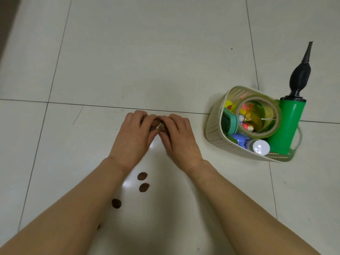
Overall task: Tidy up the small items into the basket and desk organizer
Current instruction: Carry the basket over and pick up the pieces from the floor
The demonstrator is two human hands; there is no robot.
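Note:
My left hand (pixel 133 137) and my right hand (pixel 179 138) meet over the white tiled floor, fingers curled around a small heap of brown nut-like pieces (pixel 156 124), mostly hidden by the fingers. Three more brown pieces lie loose on the floor nearer to me: one (pixel 142 176), a second (pixel 144 187) just below it, a third (pixel 116 203) beside my left forearm. A cream plastic basket (pixel 214 124) stands to the right, about a hand's width from my right hand.
The basket holds a green hand pump (pixel 285 126) with a black bulb nozzle (pixel 299 76) sticking up, a wide tape roll (pixel 257 116), a white cap (pixel 261 147), a teal case and colourful small items. Dark tile seams cross the floor.

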